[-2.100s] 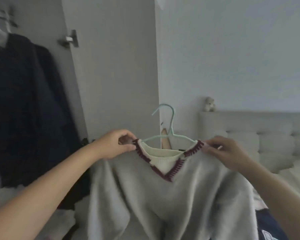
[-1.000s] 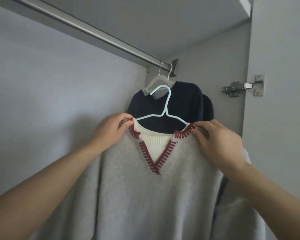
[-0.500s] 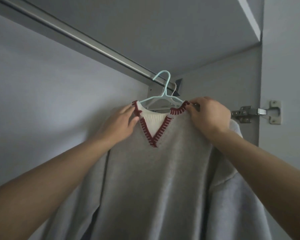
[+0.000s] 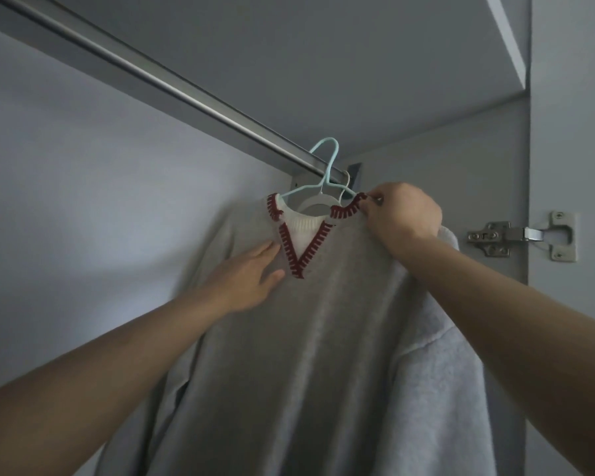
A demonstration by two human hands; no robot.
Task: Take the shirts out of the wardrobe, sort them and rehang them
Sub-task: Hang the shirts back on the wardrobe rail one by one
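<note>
Two hands work at a grey sweater with a dark red stitched V-neck, seen from the head camera. The sweater hangs on a pale blue hanger whose hook sits at the metal rail running from 10 o'clock toward the centre. The left hand lies spread and flat on the sweater's chest, just at 9 o'clock of the V-neck's point. The right hand pinches the collar at its 3 o'clock end. A white hanger shows behind the neckline. At 3 o'clock, a metal hinge sits on the wardrobe door.
</note>
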